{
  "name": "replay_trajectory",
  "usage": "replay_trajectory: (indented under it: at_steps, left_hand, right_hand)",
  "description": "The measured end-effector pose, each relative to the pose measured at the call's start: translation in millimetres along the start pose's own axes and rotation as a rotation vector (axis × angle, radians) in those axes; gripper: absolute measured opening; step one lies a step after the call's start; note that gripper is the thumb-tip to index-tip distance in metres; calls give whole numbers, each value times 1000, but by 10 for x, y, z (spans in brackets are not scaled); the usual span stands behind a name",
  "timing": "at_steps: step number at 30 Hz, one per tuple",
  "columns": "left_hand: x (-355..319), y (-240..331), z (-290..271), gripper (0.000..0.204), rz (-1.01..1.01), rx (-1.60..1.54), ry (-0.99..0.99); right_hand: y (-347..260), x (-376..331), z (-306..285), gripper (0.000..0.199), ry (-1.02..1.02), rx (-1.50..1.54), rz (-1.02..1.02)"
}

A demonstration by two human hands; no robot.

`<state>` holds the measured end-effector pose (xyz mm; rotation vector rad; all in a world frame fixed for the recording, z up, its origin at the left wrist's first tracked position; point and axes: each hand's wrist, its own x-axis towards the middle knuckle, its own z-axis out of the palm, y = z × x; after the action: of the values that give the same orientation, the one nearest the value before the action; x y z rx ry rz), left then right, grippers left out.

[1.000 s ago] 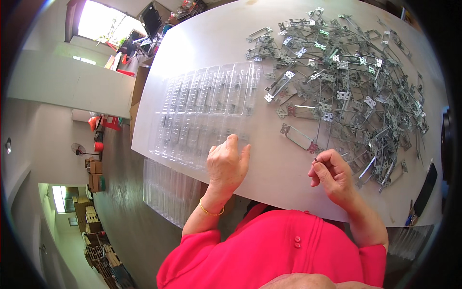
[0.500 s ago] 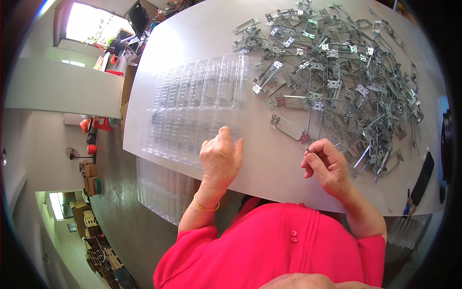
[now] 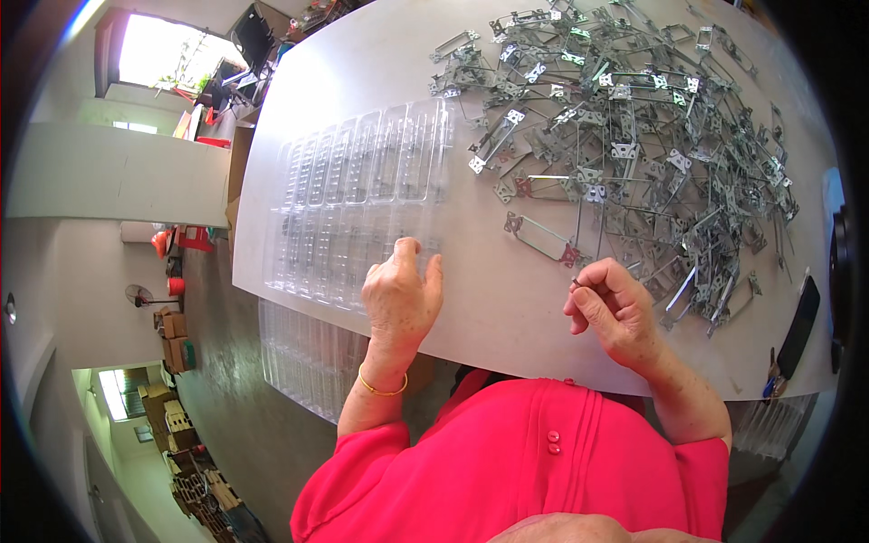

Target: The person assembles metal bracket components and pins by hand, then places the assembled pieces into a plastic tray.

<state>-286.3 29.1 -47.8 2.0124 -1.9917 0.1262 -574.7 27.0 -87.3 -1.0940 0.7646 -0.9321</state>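
My left hand (image 3: pixel 403 294) is at the near right corner of a clear plastic blister tray (image 3: pixel 344 204) with rows of long pockets. Its thumb and index finger stand apart, and the other fingers are bent; whether they touch the tray is hard to tell. Over the table's near side, my right hand (image 3: pixel 620 312) is closed in a pinch, with the tip of a small dark thing at its fingertips. Just beyond it lies a single metal bracket frame (image 3: pixel 540 239) with thin rods and end plates. Behind that spreads a large heap of similar metal frames (image 3: pixel 625 154).
A long black-handled tool (image 3: pixel 798 328) and a smaller tool with a blue part (image 3: pixel 774 385) lie at the table's right edge. More stacked clear trays (image 3: pixel 308 362) stand below the table's left front. Cardboard boxes (image 3: pixel 172 339) and a fan (image 3: pixel 138 295) are farther left.
My left hand has moved slightly left, over the tray's near edge. The right hand stays in about the same pinch and place. The view has shifted a little.
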Motion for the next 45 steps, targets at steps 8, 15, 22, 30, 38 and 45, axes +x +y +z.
replay_trajectory:
  at_steps: [8,15,22,30,38,45]
  left_hand:
    - [-15,-14,20,28,-29,-28,-39]
    - [-18,-60,62,25,44,111,21]
    - [-21,-60,123,18,105,120,36]
    - [-58,-98,156,15,115,157,80]
    - [-19,-73,-78,16,104,129,54]
    - [-74,9,-122,19,46,174,75]
  right_hand:
    - [-7,6,-3,8,3,-18,0]
    - [3,27,2,7,-32,-34,-18]
    - [13,-15,11,5,6,2,14]
    - [32,24,18,7,12,-23,12]
    - [20,29,21,7,22,-32,26]
    - [1,19,10,7,8,-18,48]
